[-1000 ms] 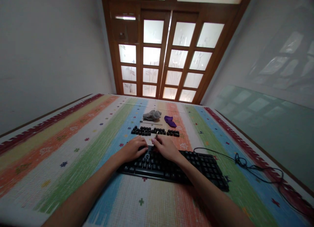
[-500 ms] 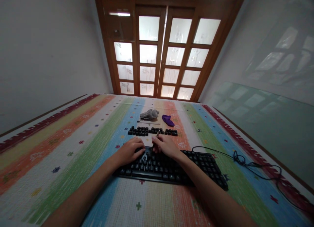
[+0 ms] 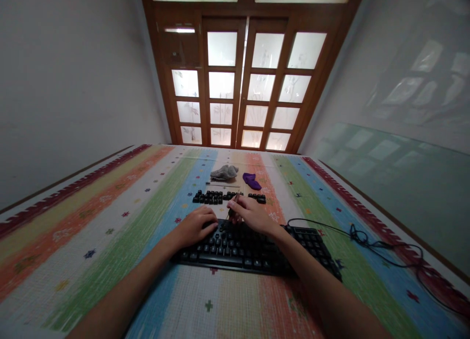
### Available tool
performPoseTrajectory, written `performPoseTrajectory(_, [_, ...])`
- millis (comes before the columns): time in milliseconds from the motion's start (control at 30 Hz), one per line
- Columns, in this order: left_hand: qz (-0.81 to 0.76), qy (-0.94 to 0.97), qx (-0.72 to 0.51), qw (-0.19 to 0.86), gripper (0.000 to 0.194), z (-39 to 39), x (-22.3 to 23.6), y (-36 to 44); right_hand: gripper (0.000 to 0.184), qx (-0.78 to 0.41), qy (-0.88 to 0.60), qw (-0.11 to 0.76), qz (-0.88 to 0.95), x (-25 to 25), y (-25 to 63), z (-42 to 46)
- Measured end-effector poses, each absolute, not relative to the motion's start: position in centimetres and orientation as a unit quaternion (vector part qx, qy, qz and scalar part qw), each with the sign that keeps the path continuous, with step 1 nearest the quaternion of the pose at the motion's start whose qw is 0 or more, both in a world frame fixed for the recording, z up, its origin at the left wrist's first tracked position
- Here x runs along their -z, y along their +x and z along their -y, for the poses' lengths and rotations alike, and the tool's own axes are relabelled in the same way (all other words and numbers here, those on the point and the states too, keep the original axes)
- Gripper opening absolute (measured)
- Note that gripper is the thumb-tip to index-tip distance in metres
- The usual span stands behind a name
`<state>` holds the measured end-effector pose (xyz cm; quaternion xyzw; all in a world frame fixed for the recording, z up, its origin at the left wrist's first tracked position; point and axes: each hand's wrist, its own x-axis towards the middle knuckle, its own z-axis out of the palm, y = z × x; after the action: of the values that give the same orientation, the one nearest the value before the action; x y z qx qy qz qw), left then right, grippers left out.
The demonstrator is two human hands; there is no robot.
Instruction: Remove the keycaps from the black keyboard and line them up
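A black keyboard (image 3: 235, 262) lies across the striped cloth in front of me. My left hand (image 3: 198, 224) is curled over its back left part, thumb on the top face and fingers bent at the rear edge. My right hand (image 3: 249, 213) hovers over the back middle of the keyboard, fingers pinched round a thin dark tool (image 3: 237, 197) with a slender pointed end; its exact kind is too small to make out. Behind the hands, several loose black keycaps (image 3: 209, 197) stand in rows, partly hidden by my right hand.
Beyond the keycaps lie a thin brush-like stick (image 3: 222, 185), a crumpled grey cloth (image 3: 224, 172) and a purple cloth (image 3: 251, 181). The keyboard's black cable (image 3: 362, 236) is tangled on the right. Walls flank the table, and wooden glazed doors (image 3: 242, 84) stand behind it.
My right hand has lifted slightly off the keyboard and tilted, with the thin tool still in its fingers. The left hand stays on the keyboard. The view has tipped up a little.
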<state>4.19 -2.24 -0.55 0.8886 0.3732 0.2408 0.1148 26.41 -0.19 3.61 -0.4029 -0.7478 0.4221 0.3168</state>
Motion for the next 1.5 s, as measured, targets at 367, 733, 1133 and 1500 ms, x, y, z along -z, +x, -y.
performPoseTrajectory(367, [-0.354, 0.835, -0.344, 0.243, 0.067, 3.6, -0.9, 4.9, 0.031, -0.408, -0.359, 0.342, 0.767, -4.5, 26.3, 1.0])
performPoseTrajectory(733, [-0.382, 0.742, -0.406, 0.372, 0.046, 3.5, -0.5, 5.8, 0.027, -0.430, -0.319, 0.326, 0.779, -4.9, 26.8, 1.3])
performPoseTrajectory(1133, [-0.330, 0.671, -0.424, 0.510, 0.043, 3.0, -0.3, 5.6, 0.026, -0.477, -0.236, 0.302, 0.791, -5.6, 28.0, 1.0])
performPoseTrajectory(1500, [-0.421, 0.713, -0.397, 0.396, 0.029, 3.5, -0.2, 6.4, 0.020, -0.346, -0.347, 0.300, 0.818, -5.9, 27.4, 1.6])
